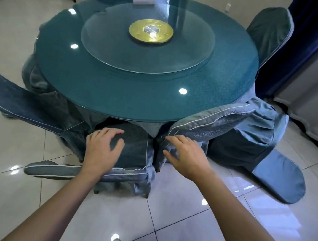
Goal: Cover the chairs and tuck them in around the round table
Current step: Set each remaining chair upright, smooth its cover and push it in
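At nine o'clock a covered chair [20, 97] leaned by the round table [141, 91]. Our left hand [103, 148] lay spread, fingers apart, palm down on the seat of the near covered chair [131, 152] at six o'clock (its front tucked under the table's edge). Just right, our right hand [185, 158] was open too, fingertips touching the blue cover [208, 121] of the neighbouring chair. At four o'clock another covered chair [277, 170] stood; one more [269, 32] stood at two o'clock.
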### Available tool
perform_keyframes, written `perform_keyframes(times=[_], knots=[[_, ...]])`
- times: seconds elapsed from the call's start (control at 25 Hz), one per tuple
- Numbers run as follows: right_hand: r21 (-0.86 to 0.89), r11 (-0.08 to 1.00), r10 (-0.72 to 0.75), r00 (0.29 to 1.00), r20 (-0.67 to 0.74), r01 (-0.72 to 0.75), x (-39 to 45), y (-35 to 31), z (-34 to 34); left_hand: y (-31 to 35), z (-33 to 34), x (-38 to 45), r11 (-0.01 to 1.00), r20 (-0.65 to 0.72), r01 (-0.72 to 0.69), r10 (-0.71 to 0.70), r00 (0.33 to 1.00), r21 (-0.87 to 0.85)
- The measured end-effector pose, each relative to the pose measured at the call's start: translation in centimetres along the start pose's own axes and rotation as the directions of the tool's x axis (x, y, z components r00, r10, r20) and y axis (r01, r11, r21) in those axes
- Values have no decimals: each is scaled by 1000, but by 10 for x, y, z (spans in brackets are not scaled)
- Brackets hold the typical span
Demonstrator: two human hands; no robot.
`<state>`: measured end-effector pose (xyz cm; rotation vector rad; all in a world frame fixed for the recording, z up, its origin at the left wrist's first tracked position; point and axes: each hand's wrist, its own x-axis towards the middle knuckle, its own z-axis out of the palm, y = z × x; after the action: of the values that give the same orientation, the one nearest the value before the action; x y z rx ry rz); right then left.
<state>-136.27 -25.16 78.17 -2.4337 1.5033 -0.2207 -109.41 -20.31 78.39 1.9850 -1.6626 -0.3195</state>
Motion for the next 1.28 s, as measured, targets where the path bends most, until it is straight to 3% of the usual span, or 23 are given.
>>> perform_keyframes(times=[0.16,0.52,1.28], knots=[[6,1000,8,996,-86,-8,-19,47,-24,60,28,-8,997,23,-37,35,999,68],[-7,998,57,978,-199,-59,-53,150,-70,180,85,-19,997,20,-71,72,997,-2],[-26,988,147,973,-176,-154,-60,299,-125,305,165,18,991,81,-121,116,990,55]])
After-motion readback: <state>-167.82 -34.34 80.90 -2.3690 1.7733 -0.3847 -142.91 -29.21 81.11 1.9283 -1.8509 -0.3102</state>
